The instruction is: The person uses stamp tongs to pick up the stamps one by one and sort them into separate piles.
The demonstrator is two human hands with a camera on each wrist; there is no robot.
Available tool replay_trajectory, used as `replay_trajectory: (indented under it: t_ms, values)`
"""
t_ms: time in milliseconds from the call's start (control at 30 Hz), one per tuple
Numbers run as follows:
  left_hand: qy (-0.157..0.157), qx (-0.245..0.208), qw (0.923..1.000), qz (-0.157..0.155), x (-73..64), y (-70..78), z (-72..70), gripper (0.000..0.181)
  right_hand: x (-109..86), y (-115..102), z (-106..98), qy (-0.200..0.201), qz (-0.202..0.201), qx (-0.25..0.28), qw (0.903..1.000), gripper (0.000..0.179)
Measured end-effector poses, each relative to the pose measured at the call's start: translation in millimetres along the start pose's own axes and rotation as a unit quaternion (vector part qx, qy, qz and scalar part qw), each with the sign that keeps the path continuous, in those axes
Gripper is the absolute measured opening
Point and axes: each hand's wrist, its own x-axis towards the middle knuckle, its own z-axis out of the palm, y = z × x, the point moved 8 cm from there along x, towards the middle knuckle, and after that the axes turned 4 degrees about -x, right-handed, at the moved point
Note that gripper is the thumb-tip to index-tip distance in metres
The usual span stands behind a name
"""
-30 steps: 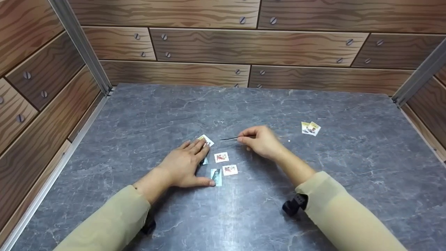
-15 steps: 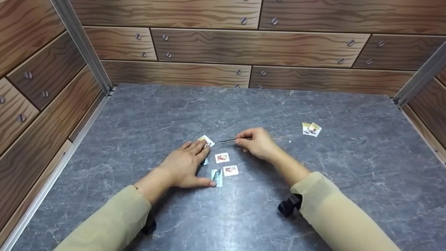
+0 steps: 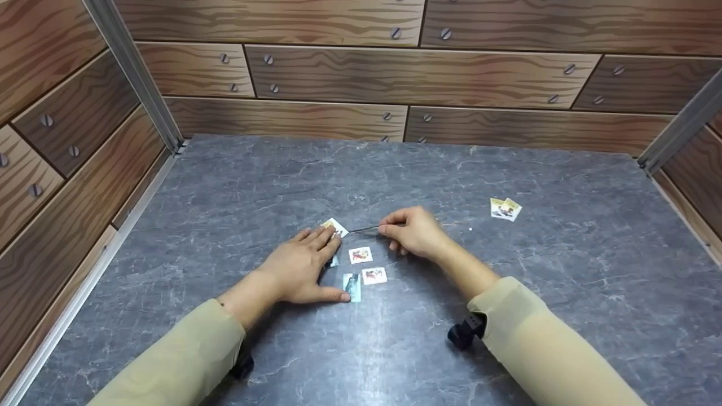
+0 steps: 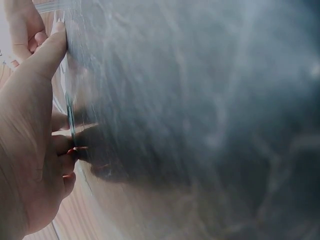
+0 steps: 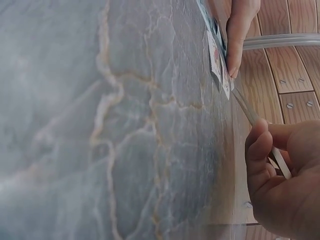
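In the head view my left hand (image 3: 302, 268) lies flat, fingers spread. Its fingertips press the edge of a white stamp with a yellow picture (image 3: 339, 227), and its thumb touches a teal stamp (image 3: 352, 286). Under the fingers another bluish stamp (image 3: 335, 261) is mostly hidden. My right hand (image 3: 414, 232) pinches a pair of thin metal tweezers (image 3: 364, 229) between thumb and fingers. The tweezers point left, their tip right at the corner of the yellow-pictured stamp. In the right wrist view the tweezers (image 5: 245, 106) reach toward the stamps and the left hand.
Two white stamps with red pictures, an upper one (image 3: 360, 255) and a lower one (image 3: 374, 276), lie between the hands. Farther right, two overlapping yellow-and-white stamps (image 3: 506, 209) rest near a tiny white speck (image 3: 470, 229). Wood-patterned walls (image 3: 338, 73) enclose the grey marbled tabletop (image 3: 271, 186).
My right hand has shifted a little left and down, bringing the tweezers' tip to the yellow-pictured stamp's corner. The left hand stays in place on the stamps.
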Motion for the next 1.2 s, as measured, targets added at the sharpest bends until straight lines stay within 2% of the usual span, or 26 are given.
replay_trajectory:
  t_ms: [1200]
  values:
    - [0.007, 0.005, 0.9999, 0.007, 0.3, 0.0, 0.8, 0.122, 1.2, 2.2, 5.3, -0.005, 0.006, 0.025, 0.9997, 0.020]
